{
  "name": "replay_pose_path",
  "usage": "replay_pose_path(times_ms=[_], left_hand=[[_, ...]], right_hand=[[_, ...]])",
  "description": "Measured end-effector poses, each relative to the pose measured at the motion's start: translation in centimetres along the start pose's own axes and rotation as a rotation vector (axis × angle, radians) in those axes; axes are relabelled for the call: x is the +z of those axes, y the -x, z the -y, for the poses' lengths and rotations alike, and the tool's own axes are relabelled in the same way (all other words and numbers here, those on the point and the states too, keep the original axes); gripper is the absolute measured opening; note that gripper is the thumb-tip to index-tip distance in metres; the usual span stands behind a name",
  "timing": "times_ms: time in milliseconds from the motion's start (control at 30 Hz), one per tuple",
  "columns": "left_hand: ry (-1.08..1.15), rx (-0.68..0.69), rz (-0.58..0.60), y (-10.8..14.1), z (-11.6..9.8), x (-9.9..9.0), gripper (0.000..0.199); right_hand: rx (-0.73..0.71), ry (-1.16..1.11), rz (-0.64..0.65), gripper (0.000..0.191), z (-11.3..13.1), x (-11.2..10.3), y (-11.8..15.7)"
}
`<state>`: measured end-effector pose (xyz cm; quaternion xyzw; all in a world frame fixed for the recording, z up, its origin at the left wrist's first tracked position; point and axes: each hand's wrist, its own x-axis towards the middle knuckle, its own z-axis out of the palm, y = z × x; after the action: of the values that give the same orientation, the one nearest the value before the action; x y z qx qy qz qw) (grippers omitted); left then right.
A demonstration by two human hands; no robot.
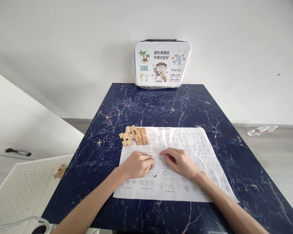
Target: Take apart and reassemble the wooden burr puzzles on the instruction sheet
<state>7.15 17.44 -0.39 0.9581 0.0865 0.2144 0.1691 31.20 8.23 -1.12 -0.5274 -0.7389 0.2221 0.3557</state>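
Observation:
A white printed instruction sheet (192, 143) with small diagrams lies flat on the table under both hands. My left hand (139, 164) rests on its left half, fingers curled in and no object showing in them. Across a small gap, my right hand (179, 162) lies near the sheet's middle. Its index finger stretches to the left and its thumb is bent below, with nothing visible between them. Just beyond my left hand, several notched wooden puzzle pieces (137, 135) sit in a pile on the sheet's upper left corner. Some carry black numbers.
The dark blue marbled table (175, 109) reaches the wall. A white case with cartoon prints (161, 70) stands at its far edge. At lower left, a white perforated basket (21, 182) holds a wooden piece (60, 171). A clear plastic object (262, 130) lies on the right-hand floor.

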Motion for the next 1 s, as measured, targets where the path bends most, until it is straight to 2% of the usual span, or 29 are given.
replay_pose_path(times_ms=[1000], left_hand=[[0.002, -0.014, 0.003, -0.04, -0.09, -0.02, 0.033]], right_hand=[[0.010, 0.008, 0.002, 0.022, 0.30, -0.13, -0.04]])
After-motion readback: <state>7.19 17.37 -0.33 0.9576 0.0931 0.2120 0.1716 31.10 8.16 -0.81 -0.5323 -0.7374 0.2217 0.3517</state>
